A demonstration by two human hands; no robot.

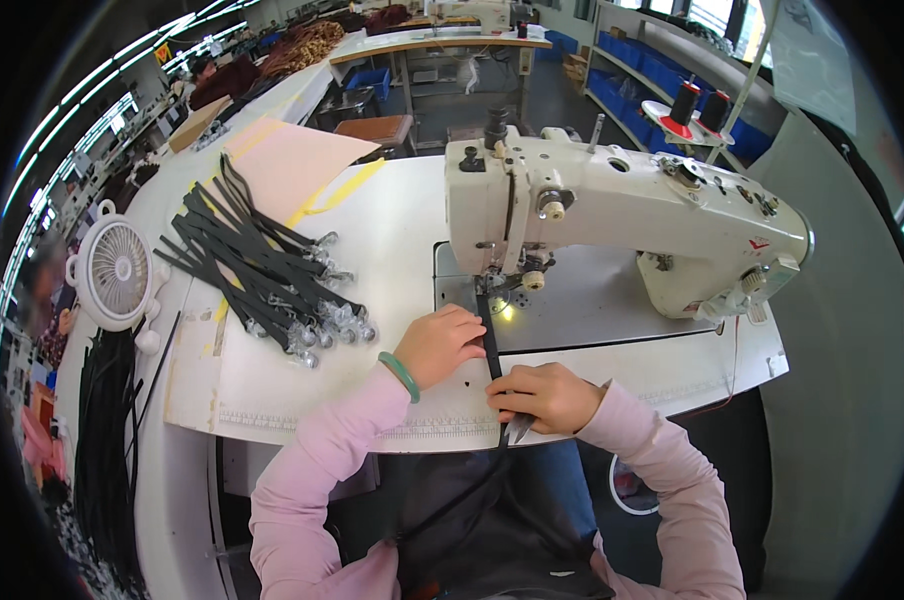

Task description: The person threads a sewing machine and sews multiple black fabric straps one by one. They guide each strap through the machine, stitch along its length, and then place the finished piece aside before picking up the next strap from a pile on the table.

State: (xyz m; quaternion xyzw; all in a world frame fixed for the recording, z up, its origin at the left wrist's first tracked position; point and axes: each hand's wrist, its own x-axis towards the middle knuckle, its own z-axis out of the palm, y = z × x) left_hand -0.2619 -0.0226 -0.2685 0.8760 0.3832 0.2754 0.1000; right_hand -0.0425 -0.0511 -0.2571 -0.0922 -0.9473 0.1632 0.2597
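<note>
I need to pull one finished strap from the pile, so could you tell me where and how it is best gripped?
Grip a black strap by its bare webbing at the far-left end of the pile, coming in from the left. The clear-wrapped metal clasps bunch together at the near-right ends, and the straps cross there, so that end would likely snag; the fanned webbing ends lie more apart.

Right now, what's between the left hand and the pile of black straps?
Head view: only bare white tabletop separates the left hand from the pile of black straps.

left hand (440,345) flat beside black strap (491,345) | right hand (547,397) pinching strap | sewing machine (612,215) behind
</note>
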